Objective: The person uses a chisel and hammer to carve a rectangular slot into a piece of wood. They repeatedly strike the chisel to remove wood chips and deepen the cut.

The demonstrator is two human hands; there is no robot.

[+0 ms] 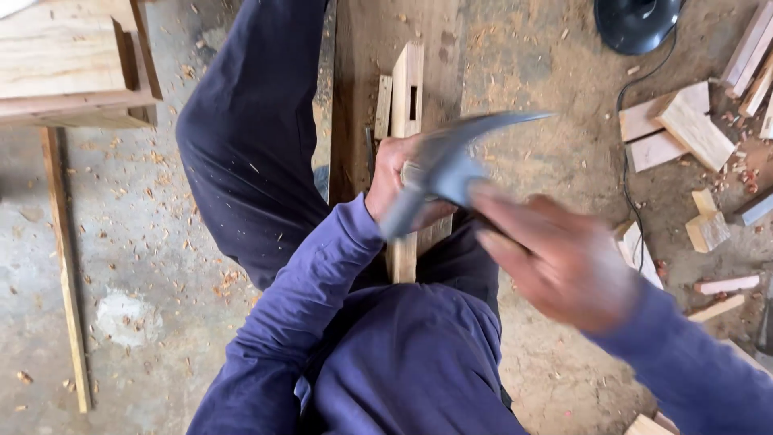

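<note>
Steel-grey claw hammer (451, 173), motion-blurred, is gripped by its handle in the right hand (555, 262), whose fingers are closed around the shaft; the hammer head sits just above the left hand (398, 181). That left hand is clamped on something over a pale, narrow wooden rail with a rectangular slot cut through it (407, 97); what it grips is hidden by the hammer. The two hands are apart, right hand nearer the camera. The slotted rail lies lengthwise on a dark brown wooden plank (362, 72) that runs away from the person, between the knees. A person in a purple long-sleeved top and dark navy trousers crouches over it. Pale offcut wooden blocks (680, 121) lie well apart to the right on the dusty, shaving-strewn concrete floor (145, 266), near a black cable (624, 145).
</note>
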